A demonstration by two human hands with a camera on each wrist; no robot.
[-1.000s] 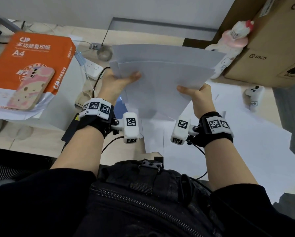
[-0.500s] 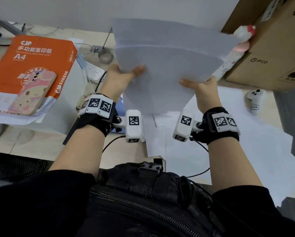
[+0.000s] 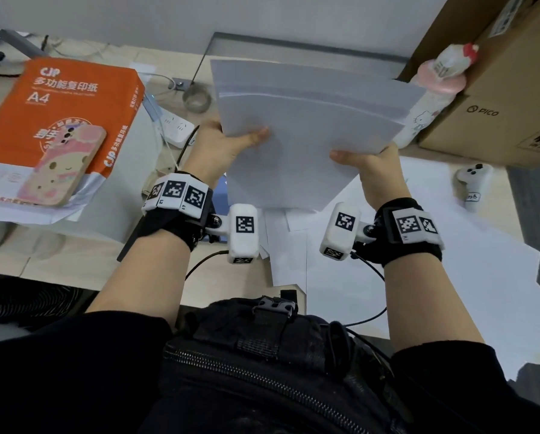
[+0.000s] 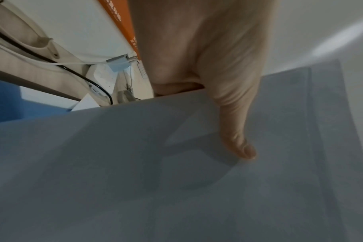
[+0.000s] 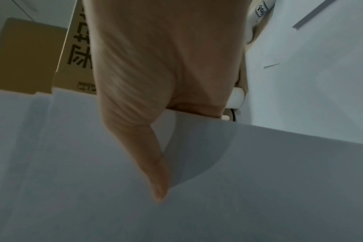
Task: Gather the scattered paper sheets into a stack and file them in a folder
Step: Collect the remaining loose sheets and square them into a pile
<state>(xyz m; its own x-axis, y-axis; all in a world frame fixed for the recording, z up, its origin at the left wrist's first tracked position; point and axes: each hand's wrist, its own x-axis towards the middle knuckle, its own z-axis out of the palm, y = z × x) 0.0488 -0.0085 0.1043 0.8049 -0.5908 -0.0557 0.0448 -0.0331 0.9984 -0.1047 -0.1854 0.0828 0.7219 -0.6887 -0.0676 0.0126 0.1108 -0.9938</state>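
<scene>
I hold the paper stack (image 3: 309, 133) lifted clear of the surface (image 3: 74, 261), left hand (image 3: 221, 148) and right hand (image 3: 376, 170) each pinching a side edge, thumbs on top, fingers underneath, probably so its uneven edges can be squared.

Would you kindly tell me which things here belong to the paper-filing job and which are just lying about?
Part of the job:
held paper stack
left hand
right hand
loose sheets

Lying about:
orange A4 ream
phone
cardboard box
white controller
power strip
</scene>
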